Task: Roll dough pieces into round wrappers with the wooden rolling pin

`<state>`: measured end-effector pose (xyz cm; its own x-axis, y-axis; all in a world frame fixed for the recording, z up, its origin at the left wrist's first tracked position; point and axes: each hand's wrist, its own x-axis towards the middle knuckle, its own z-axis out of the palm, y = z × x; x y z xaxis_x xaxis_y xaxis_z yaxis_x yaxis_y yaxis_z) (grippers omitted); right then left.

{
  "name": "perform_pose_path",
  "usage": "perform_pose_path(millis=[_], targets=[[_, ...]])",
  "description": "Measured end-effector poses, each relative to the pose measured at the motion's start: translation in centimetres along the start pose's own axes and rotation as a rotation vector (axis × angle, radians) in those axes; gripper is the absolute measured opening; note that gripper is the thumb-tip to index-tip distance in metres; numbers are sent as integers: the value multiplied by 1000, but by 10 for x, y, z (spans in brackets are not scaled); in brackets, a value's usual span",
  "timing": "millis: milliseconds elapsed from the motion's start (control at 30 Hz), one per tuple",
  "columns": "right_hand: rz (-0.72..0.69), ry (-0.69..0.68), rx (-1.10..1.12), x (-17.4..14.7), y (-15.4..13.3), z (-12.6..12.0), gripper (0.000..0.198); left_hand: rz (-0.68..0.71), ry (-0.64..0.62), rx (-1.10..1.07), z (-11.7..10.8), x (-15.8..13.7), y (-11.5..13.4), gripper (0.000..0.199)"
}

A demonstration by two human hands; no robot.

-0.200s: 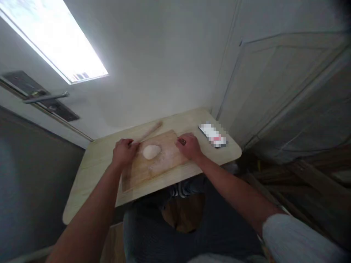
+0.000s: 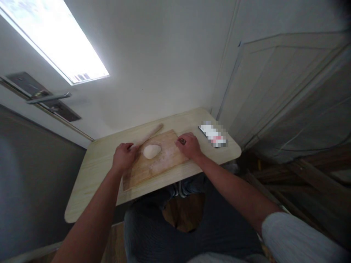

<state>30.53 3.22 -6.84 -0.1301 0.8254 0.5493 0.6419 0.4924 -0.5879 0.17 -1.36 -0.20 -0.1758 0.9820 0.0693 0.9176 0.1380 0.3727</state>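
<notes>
A rounded, pale lump of dough [image 2: 152, 151] lies on a wooden board [image 2: 167, 153] dusted with flour. My left hand [image 2: 124, 157] is closed around the near left end of a wooden rolling pin [image 2: 150, 134], which slants away along the board's far edge. At the board's right side rests my right hand [image 2: 189, 146], its fingers curled in. Something small and dark shows at the curled fingers, too small to make out.
The board lies on a light wooden table [image 2: 93, 175] with rounded corners. To the right is a phone [image 2: 213, 134], partly pixelated. Behind the table stands a white door with a metal handle [image 2: 49, 98] and a bright window [image 2: 60, 40].
The rolling pin, blurred a moment ago, now shows sharply. Its far end sits slightly further right and lower. Both hands stay in nearly the same places.
</notes>
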Motion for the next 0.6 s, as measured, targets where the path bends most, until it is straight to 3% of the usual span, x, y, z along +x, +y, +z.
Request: perform_pose_path(millis=[300,467,600], targets=[[6,30,6,-2,-2,0,10,-51,101,-286,2,-38,23,51],[0,206,-10,-3,-2,0,49,135,44,-409,3,-41,27,49],[-31,265,-30,-3,-2,-1,63,198,-14,-412,0,-35,27,45]])
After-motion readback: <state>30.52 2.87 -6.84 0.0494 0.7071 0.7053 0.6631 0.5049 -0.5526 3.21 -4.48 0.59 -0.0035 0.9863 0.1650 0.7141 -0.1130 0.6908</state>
